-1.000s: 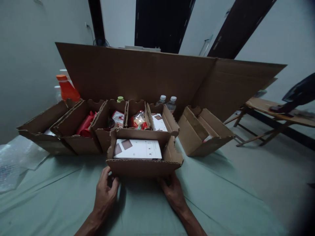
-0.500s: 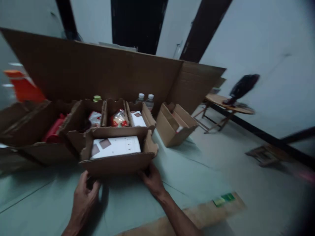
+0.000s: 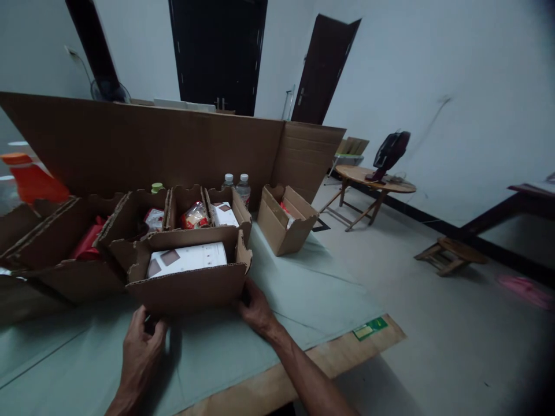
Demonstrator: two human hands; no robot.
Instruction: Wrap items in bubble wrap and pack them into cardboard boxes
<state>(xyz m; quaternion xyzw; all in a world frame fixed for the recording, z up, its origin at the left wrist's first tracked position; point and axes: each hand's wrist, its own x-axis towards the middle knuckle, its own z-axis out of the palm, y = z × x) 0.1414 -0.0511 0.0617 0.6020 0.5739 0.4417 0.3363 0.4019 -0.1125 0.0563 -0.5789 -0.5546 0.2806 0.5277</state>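
Observation:
An open-topped cardboard box (image 3: pixel 191 292) sits at the front of the row, with a white carton (image 3: pixel 188 258) with brown squares lying inside it. At the box's lower left corner, my left hand (image 3: pixel 141 349) has its thumb and fingers curled against the cardboard. My right hand (image 3: pixel 256 309) grips the lower right corner, its fingertips partly hidden by the box. Directly behind stand more cardboard boxes, one with a red-and-clear packet (image 3: pixel 195 215) and one with another white carton (image 3: pixel 224 214).
A tall cardboard panel (image 3: pixel 143 144) rises behind the boxes. Two clear bottles (image 3: pixel 243 189) stand before it. To the right is a separate cardboard box (image 3: pixel 286 222). An orange bottle (image 3: pixel 34 176) is at left. The table edge (image 3: pixel 333 352) runs along the front right.
The view has turned right, so the boxes and both hands appear further left. My hands keep their places at the front box's lower corners.

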